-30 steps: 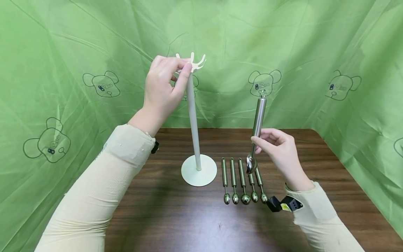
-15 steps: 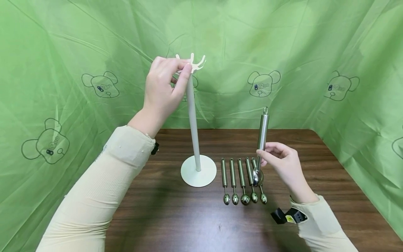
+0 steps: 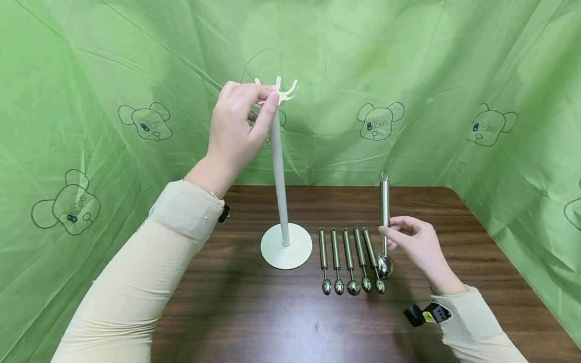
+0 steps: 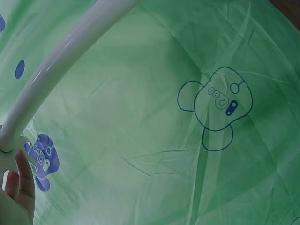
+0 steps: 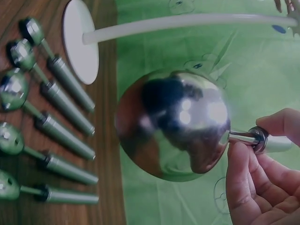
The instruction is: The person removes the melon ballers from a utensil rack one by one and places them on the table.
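Observation:
My left hand (image 3: pixel 240 118) pinches the hooked top of a white stand (image 3: pixel 280 176) between thumb and fingers. This stand is upright on its round base. In the left wrist view its white pole (image 4: pixel 61 61) crosses the upper left, with part of the hand at the lower left edge. My right hand (image 3: pixel 416 248) pinches a steel scoop (image 3: pixel 385 199) low on its handle. The scoop is upright, ring end up and round bowl down. In the right wrist view the shiny bowl (image 5: pixel 173 126) fills the middle. I cannot tell whether the bowl touches the table.
Several smaller steel scoops (image 3: pixel 348 249) lie in a row on the brown wooden table (image 3: pixel 254 307), between the stand and my right hand. Their bowls point toward me. A green curtain (image 3: pixel 327 50) with printed bear heads surrounds the table.
My right hand has lowered the scoop and moved it right, from over the row to just right of it. The scoop has straightened upright. My left hand stays on the stand's top.

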`<state>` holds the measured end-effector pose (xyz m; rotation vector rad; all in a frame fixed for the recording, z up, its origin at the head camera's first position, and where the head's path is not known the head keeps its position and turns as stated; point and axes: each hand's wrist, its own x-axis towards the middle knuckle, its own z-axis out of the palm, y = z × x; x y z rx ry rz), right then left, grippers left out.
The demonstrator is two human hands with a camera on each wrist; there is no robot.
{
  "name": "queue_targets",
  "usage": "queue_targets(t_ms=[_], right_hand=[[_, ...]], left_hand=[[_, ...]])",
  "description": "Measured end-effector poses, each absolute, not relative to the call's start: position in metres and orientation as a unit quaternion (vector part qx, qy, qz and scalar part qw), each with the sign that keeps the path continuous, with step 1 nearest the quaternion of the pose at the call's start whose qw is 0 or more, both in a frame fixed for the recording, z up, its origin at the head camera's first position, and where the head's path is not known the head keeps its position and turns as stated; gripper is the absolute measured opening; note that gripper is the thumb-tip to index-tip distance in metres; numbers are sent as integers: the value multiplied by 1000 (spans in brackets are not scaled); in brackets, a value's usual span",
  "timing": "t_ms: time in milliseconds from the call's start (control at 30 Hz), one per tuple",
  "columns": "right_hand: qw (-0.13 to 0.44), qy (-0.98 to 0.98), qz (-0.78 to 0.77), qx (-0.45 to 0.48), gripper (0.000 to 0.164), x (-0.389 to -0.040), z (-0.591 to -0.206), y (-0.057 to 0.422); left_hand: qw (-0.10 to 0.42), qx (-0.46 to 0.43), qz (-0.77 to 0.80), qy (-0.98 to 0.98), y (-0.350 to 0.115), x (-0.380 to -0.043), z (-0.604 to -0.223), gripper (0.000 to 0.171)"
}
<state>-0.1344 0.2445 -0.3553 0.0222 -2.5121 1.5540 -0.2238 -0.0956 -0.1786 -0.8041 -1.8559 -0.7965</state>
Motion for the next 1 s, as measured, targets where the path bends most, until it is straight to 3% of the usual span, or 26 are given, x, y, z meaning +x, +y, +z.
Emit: queue_targets(t_ms=[733, 1000], right_hand=[[0, -912, 410, -32, 40, -152, -391, 281], [-49, -896, 438, -43, 36, -156, -412, 288]], left_hand=[[465, -328, -328, -754, -96, -224, -178, 24], [467, -332, -324, -753, -96, -225, -179, 24]])
